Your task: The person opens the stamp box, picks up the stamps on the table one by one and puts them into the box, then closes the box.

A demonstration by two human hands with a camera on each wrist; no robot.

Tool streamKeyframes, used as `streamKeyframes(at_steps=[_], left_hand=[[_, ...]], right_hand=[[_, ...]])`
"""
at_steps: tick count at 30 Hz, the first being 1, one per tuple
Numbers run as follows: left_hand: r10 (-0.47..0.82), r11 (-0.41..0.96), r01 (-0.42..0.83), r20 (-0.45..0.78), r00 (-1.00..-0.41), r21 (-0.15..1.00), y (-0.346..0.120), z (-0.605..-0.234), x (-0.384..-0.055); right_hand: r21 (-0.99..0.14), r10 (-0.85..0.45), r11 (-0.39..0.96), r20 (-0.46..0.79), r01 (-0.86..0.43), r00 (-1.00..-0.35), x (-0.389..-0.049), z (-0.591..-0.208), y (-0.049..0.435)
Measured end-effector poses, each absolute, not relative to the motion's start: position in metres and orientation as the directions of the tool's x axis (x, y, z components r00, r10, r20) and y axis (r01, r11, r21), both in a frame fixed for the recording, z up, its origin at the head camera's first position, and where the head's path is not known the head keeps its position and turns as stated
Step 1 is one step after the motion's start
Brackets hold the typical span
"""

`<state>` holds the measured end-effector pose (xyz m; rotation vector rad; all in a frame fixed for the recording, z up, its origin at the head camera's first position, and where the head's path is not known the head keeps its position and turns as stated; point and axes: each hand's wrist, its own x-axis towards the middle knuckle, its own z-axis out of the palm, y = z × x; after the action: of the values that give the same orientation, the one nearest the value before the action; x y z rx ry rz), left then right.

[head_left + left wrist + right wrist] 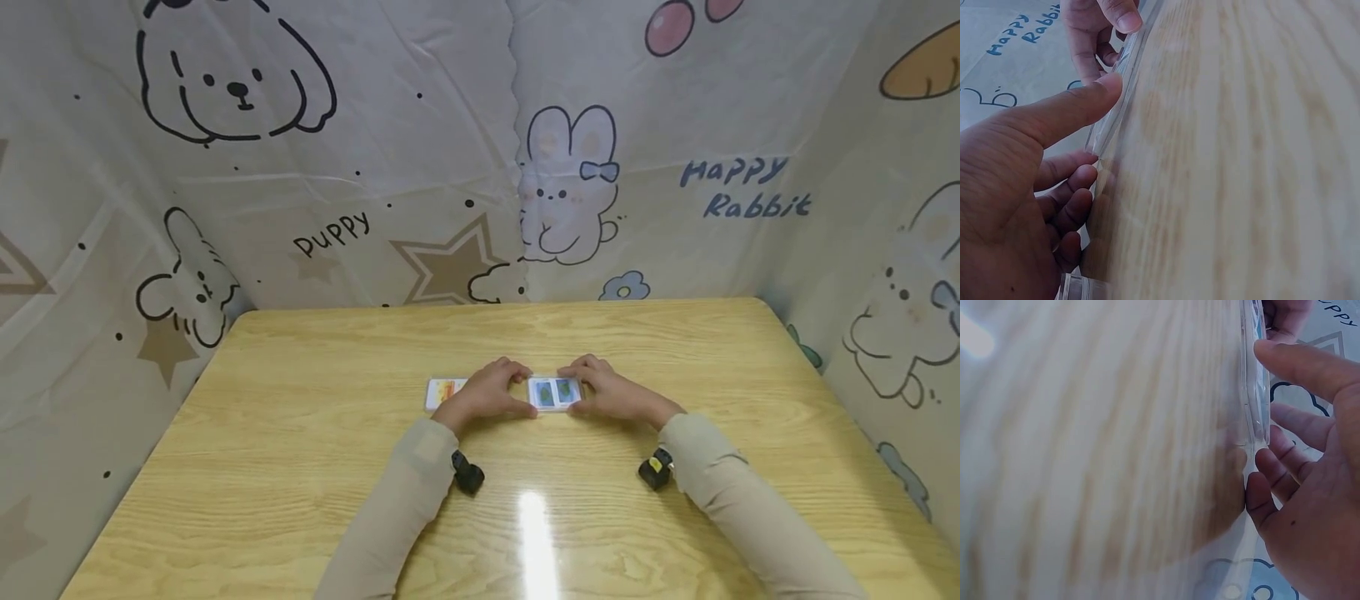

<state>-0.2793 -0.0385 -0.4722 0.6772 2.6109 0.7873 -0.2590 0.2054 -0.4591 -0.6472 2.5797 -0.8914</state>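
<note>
A flat clear plastic case [555, 392] showing two blue pictures lies level at the middle of the table. My left hand [491, 392] pinches its left end, thumb at the near edge and fingers at the far edge. In the same way my right hand [611, 393] holds the right end. From the side, the right wrist view shows the case's transparent edge [1259, 394] low over the tabletop; whether it touches the wood I cannot tell. A second flat case [444, 392] with an orange picture lies left of my left hand, partly hidden by it.
The pale wooden table [300, 467] reaches back to a cloth backdrop [420, 167] printed with cartoon animals, which also rises at both sides. A black wrist camera [468, 475] sits under the left cuff, another camera [656, 471] under the right.
</note>
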Motion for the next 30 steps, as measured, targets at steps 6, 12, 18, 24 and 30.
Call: streamKeyframes(at_steps=[6,12,18,24,30], left_hand=[[0.516,0.734,0.330,-0.171,-0.839,0.594,-0.042,-0.472,-0.279],[0.515,0.737,0.329,-0.173,-0.840,0.591,-0.044,-0.472,-0.278],[0.512,0.731,0.320,-0.174,-0.841,0.603,-0.046,-0.471,-0.275],[0.514,0.734,0.324,-0.176,-0.840,0.596,-0.047,-0.470,-0.275],[0.513,0.738,0.324,-0.180,-0.839,0.593,-0.045,-0.470,-0.274]], right_hand=[[-0.652,-0.523,0.691,-0.152,-0.313,-0.839,-0.261,-0.462,0.203],[-0.663,-0.526,0.683,-0.155,-0.306,-0.837,-0.261,-0.464,0.201],[-0.659,-0.518,0.693,-0.175,-0.291,-0.837,-0.260,-0.466,0.199],[-0.657,-0.523,0.692,-0.170,-0.299,-0.835,-0.261,-0.468,0.198],[-0.662,-0.513,0.694,-0.178,-0.284,-0.840,-0.260,-0.469,0.198]])
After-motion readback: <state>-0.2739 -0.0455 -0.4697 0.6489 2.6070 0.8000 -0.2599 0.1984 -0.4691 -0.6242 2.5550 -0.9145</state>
